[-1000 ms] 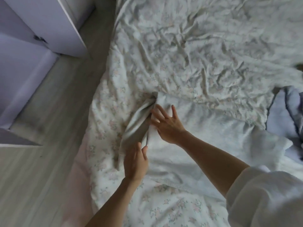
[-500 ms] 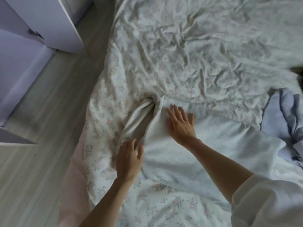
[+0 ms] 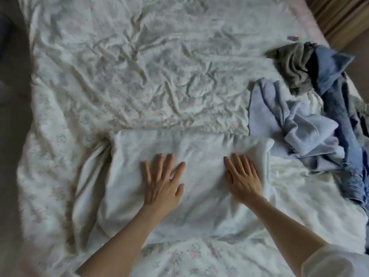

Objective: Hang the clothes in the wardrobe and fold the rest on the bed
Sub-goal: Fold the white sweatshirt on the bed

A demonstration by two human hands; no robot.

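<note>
Both hands lay flat, fingers straight and spread a bit: left hand (image 3: pixel 162 184) and right hand (image 3: pixel 242 176) pressed on the soft white garment (image 3: pixel 199 148), folded rectangular near the bed's front edge. Wrinkled floral bedspread (image 3: pixel 129 76) stretched open beyond. Rumpled clothes pile (image 3: pixel 311 100), pale blue, denim and grey, sat along the right edge.

A dark floor (image 3: pixel 12 136) runs along the left side. Far right, in the corner, hangs a tan striped curtain (image 3: pixel 343 15). The picture is a bit blurry.
</note>
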